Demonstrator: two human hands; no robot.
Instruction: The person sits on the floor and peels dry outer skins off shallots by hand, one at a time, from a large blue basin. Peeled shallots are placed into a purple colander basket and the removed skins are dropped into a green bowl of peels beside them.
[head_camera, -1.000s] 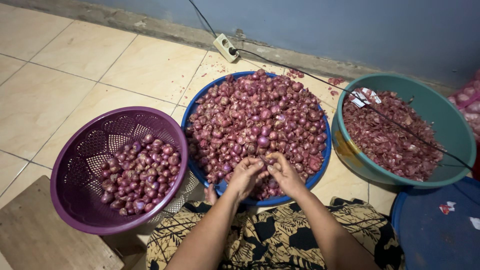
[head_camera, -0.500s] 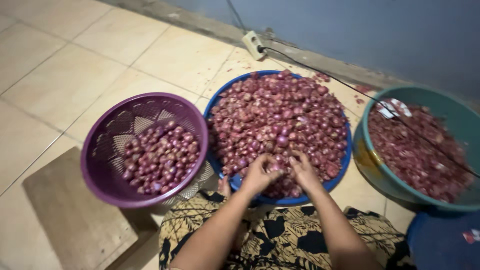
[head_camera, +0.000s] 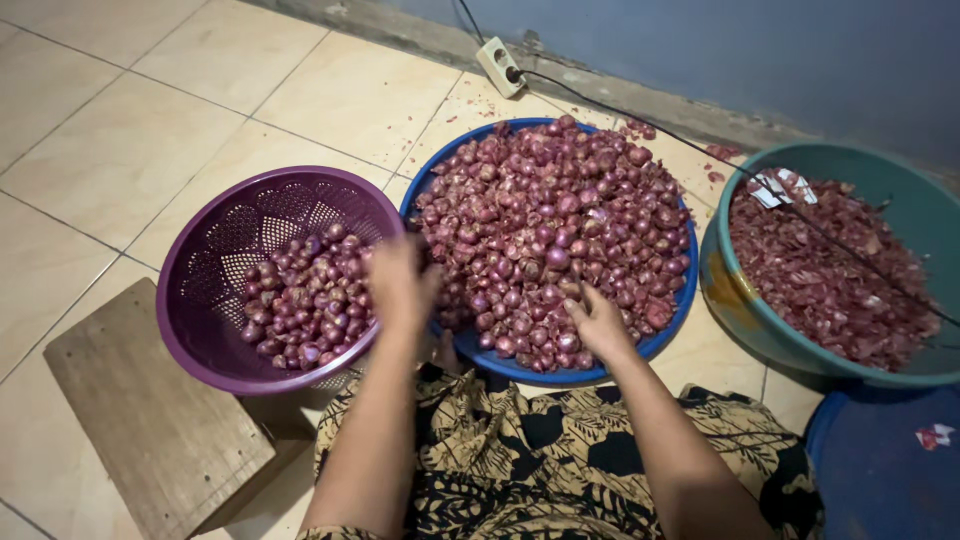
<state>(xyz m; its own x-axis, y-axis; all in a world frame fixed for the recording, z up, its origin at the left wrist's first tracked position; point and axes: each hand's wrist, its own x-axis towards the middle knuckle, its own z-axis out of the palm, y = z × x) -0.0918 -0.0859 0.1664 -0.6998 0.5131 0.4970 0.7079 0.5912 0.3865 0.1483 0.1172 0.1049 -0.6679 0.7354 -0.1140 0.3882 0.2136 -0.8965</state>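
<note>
Two hands working: I'm seeing the blurred left hand, fingers' state unreadable, hovering at the purple basket rim, risking a spilled shallot, while the right hand, fingers curled together, is digging in the heaped blue basin.

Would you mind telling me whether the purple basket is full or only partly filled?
Partly filled. The purple basket holds a low heap of shallots on its right side, and its perforated left wall and bottom show bare.
</note>
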